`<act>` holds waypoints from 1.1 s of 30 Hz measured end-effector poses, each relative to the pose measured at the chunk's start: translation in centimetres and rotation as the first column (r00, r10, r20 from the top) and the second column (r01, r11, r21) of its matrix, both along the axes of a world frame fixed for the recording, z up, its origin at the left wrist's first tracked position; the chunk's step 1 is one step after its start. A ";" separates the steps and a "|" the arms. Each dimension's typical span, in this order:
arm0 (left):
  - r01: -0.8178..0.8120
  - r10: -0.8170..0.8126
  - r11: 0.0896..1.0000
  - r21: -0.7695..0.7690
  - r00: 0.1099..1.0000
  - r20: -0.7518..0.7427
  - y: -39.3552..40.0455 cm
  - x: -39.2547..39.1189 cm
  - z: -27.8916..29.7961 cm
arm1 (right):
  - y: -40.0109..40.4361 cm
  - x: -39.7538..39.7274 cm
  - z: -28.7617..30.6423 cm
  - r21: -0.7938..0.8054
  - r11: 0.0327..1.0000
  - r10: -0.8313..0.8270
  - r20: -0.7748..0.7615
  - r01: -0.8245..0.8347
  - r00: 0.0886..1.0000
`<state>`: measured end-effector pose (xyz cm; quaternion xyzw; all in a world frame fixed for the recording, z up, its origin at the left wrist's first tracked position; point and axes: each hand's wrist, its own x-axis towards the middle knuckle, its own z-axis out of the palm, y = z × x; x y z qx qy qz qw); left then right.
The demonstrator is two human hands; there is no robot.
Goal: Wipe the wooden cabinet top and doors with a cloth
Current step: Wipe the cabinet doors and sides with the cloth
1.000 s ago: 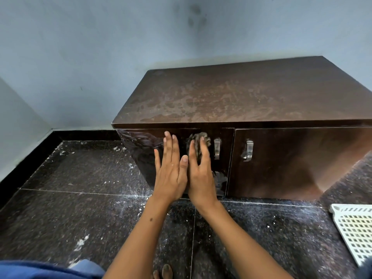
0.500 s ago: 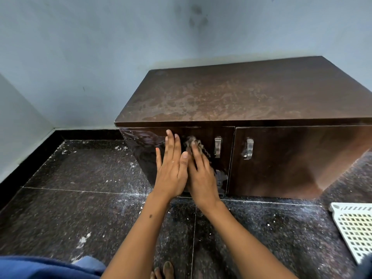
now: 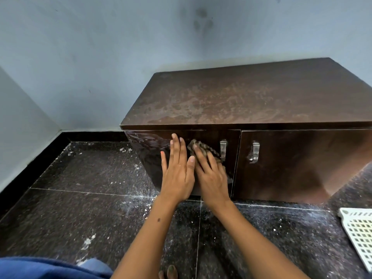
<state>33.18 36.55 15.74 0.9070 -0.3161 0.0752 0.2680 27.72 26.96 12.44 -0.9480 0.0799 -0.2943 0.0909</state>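
Our right hand (image 3: 211, 174) presses the cloth (image 3: 203, 151) flat-fingered against the left door (image 3: 227, 178) of the cabinet (image 3: 251, 97), the cloth bunched under and just past the fingertips, slanting up-left to down-right; our left hand (image 3: 178, 172) lies flat, fingers straight, on the same door just beside it, holding nothing. We judge the unwiped run lies rightward: the left door's handle (image 3: 223, 150) sits just right of the cloth and in the way, then the right door (image 3: 302, 164) and its handle (image 3: 254, 152), with the streaky top above; a white basket (image 3: 358, 234) sits on the floor (image 3: 80, 198), well clear.
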 end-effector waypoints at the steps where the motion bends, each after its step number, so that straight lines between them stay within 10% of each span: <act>1: -0.008 0.008 1.000 0.018 1.000 0.016 0.1 0.0 0.0 | -0.1 -0.4 -0.4 -0.032 0.999 -0.008 -0.030 0.007 1.000; 7: -0.117 0.094 0.990 0.076 0.963 0.254 0.6 0.1 0.5 | 0.8 0.7 0.8 0.096 0.990 -0.115 0.088 0.106 0.989; 12: -0.220 0.169 0.973 0.075 0.891 0.421 0.8 3.0 2.4 | -0.1 0.9 0.6 -0.152 0.986 -0.065 0.048 0.072 0.997; 27: -0.144 0.070 0.979 0.146 0.905 0.419 2.1 6.0 5.7 | -0.4 0.9 1.0 -0.230 0.973 -0.014 0.058 0.027 0.998; 33: -0.132 0.049 0.975 0.179 0.912 0.406 2.8 6.3 6.1 | 1.0 1.6 2.0 -0.033 0.993 -0.110 0.140 0.116 0.984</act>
